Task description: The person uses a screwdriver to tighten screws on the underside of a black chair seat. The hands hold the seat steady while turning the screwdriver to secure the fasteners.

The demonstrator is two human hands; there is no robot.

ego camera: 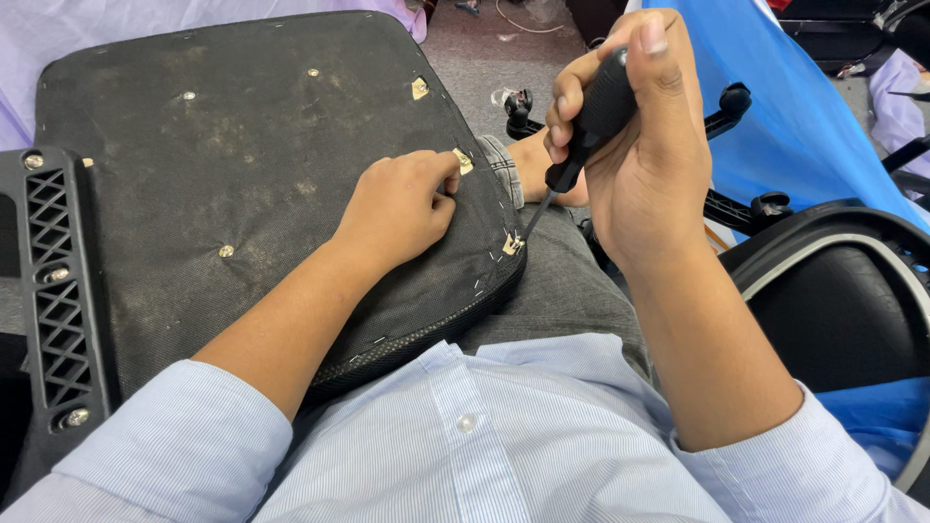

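Note:
An upturned chair seat (242,174), covered in dusty black fabric with metal studs and staples, lies across my lap. My left hand (402,208) rests on the seat near its right edge, fingers curled and pressing down beside a small metal fitting (464,161). My right hand (630,136) grips the black handle of a screwdriver (586,131). Its thin shaft slants down to the left, and the tip touches a small metal clip (511,244) at the seat's near right corner.
A black plastic armrest bracket (58,291) with bolts lies at the left. A chair back (833,300) with a grey rim stands at the right, on blue plastic sheeting (785,116). A wheeled chair base (736,102) sits on the grey floor beyond.

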